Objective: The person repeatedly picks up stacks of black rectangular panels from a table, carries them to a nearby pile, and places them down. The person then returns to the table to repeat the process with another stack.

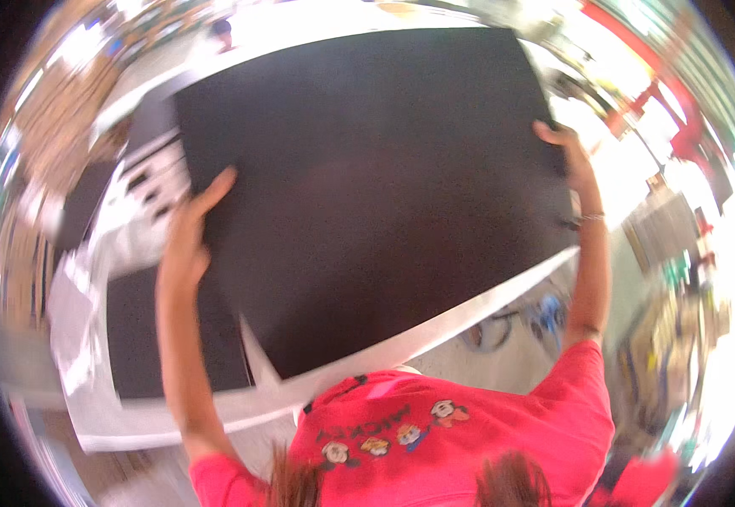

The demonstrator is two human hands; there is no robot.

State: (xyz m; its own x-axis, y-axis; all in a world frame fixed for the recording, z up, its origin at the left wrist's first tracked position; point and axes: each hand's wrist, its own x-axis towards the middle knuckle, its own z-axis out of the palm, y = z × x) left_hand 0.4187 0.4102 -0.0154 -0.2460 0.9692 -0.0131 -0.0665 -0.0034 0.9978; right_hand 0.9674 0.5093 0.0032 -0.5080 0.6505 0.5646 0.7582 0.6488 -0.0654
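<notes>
Well, the big black sheet (pixel 384 194) spans the middle, its near edge slanting above the white surface (pixel 101 431), the near left corner closest to the red shirt (pixel 460 422). The left hand (pixel 191 224) grips the left edge, thumb spread on top; the right hand (pixel 566 148) grips the right edge, its fingers tucked from sight like the left's. Floor (pixel 469 363) shows right of the white surface. A smaller black panel (pixel 147 338) lies behind the left forearm, partly covered; the surroundings blur.
</notes>
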